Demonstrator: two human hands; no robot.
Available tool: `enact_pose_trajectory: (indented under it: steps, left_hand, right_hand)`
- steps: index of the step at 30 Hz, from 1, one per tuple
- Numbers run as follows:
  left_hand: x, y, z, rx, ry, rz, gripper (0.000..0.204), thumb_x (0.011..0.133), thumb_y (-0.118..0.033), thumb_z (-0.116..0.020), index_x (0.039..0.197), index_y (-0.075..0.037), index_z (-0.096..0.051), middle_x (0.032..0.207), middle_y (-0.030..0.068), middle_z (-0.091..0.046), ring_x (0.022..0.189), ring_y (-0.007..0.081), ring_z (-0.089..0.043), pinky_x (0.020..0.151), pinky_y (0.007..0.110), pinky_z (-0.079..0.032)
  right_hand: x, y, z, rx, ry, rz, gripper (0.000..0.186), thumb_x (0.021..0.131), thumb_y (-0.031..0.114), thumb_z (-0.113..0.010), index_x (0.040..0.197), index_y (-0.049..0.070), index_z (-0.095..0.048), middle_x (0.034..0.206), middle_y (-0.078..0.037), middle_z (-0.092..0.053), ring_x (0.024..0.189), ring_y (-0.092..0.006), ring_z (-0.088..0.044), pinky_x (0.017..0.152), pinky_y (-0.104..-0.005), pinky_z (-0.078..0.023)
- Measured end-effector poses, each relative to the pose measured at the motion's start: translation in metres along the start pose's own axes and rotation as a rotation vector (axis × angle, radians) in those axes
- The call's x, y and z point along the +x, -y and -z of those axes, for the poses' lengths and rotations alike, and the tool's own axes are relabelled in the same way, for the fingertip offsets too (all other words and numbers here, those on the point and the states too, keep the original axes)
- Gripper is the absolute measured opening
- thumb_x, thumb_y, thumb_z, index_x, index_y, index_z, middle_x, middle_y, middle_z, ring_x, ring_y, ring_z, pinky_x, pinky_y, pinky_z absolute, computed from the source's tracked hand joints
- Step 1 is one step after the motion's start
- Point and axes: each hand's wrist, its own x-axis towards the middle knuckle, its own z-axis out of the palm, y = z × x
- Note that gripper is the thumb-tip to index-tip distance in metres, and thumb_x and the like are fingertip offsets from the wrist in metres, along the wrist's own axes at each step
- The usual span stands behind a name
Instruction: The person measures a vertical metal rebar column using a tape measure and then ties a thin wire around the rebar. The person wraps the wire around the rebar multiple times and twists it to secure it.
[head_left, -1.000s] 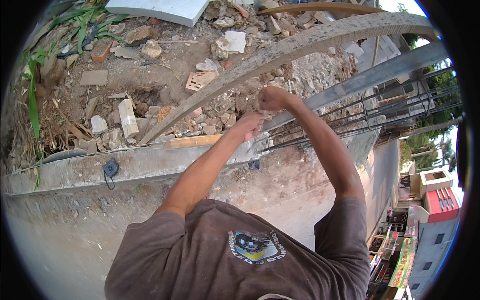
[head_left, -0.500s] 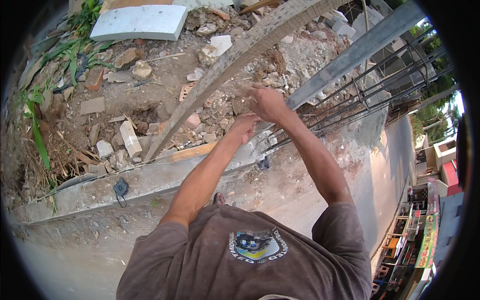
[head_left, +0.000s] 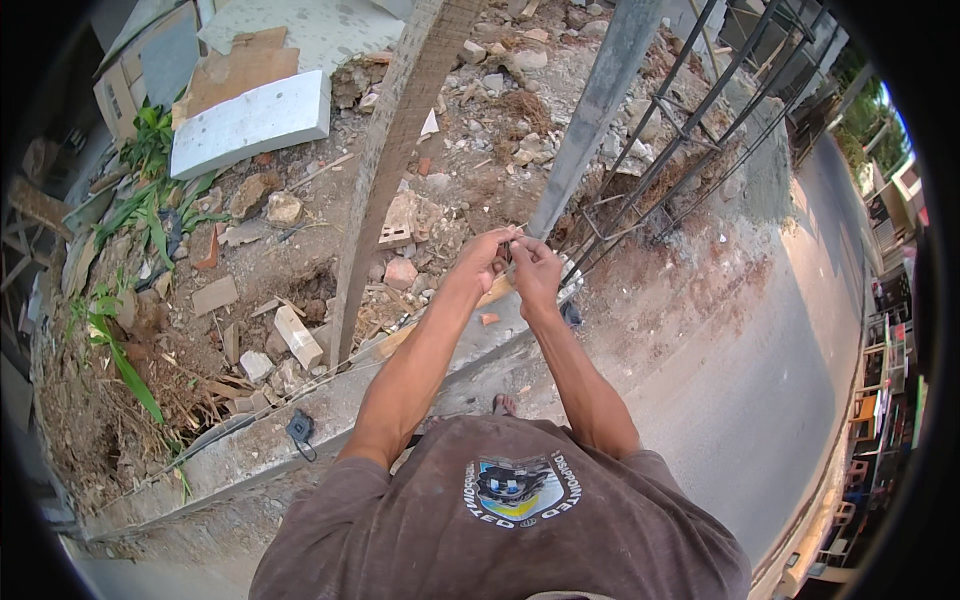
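Observation:
My left hand (head_left: 482, 260) and my right hand (head_left: 538, 272) meet in front of me, fingertips pinched close together. Whatever lies between the fingers is too small to make out. Just beyond them stands a grey metal post (head_left: 590, 125), its lower end beside my right fingers. Below my hands runs a low concrete beam (head_left: 245, 462), with a wooden strip (head_left: 390, 343) along its far edge. A weathered wooden post (head_left: 385, 150) rises left of my hands. To the right, a cage of steel rebar (head_left: 680, 140) slants up and away.
A dark tape measure (head_left: 300, 427) with a cord loop rests on the beam at left. Rubble beyond includes a hollow brick (head_left: 398, 222), a pale block (head_left: 298, 337) and a long white slab (head_left: 250, 125). A paved road (head_left: 740, 370) runs along the right.
My right hand has come back from beyond the left and now pinches beside it. The view has turned, so the posts and rebar look more upright.

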Motion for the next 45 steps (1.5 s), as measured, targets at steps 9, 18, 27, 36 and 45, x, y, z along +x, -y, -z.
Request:
enact_pose_trajectory:
  steps: [9,18,27,36,45]
  left_hand:
    - [0.000,-0.004,0.001,0.108,-0.023,-0.019,0.016,0.095,-0.026,-0.071,0.106,-0.014,-0.074,0.096,-0.0024,-0.066,0.095,0.0122,-0.054,0.085,0.040,-0.039]
    - [0.010,-0.007,0.014,0.060,0.104,0.025,0.018,0.101,-0.026,-0.067,0.105,-0.009,-0.072,0.084,-0.0007,-0.062,0.072,0.0115,-0.053,0.060,0.026,-0.041]
    - [0.008,-0.003,0.015,0.100,0.165,-0.046,0.018,0.102,-0.027,-0.066,0.100,-0.011,-0.072,0.081,-0.0049,-0.061,0.073,0.0072,-0.051,0.062,0.024,-0.039]
    - [-0.006,-0.006,0.007,0.401,0.135,-0.221,0.027,0.101,-0.037,-0.067,0.091,-0.012,-0.071,0.081,-0.0038,-0.060,0.074,0.0067,-0.050,0.067,0.025,-0.038]
    - [-0.008,-0.010,0.006,0.420,0.111,-0.183,0.030,0.100,-0.038,-0.068,0.086,-0.011,-0.068,0.079,-0.0031,-0.060,0.070,0.0074,-0.049,0.063,0.024,-0.037]
  right_hand:
    - [0.003,-0.024,-0.024,0.010,-0.074,0.054,0.012,0.095,0.011,-0.068,0.094,-0.001,-0.070,0.079,-0.001,-0.064,0.065,-0.0087,-0.058,0.059,-0.0282,-0.047]
    - [-0.031,-0.006,-0.013,-0.613,-0.172,0.516,0.020,0.100,0.020,-0.064,0.097,0.001,-0.070,0.087,-0.011,-0.061,0.079,-0.0264,-0.063,0.071,-0.0392,-0.049]
    - [-0.031,-0.007,0.009,-0.576,-0.222,0.452,0.016,0.100,0.017,-0.064,0.097,0.002,-0.070,0.085,-0.012,-0.066,0.071,-0.0267,-0.064,0.067,-0.0364,-0.050]
    - [-0.003,0.025,0.013,-0.750,-0.302,0.780,0.007,0.089,0.009,-0.075,0.095,0.008,-0.073,0.085,-0.007,-0.068,0.064,-0.0237,-0.066,0.060,-0.0360,-0.052]
    - [0.007,0.031,0.019,-1.019,-0.115,0.738,0.016,0.091,0.020,-0.070,0.100,0.008,-0.075,0.094,-0.013,-0.074,0.079,-0.0315,-0.072,0.069,-0.0419,-0.056]
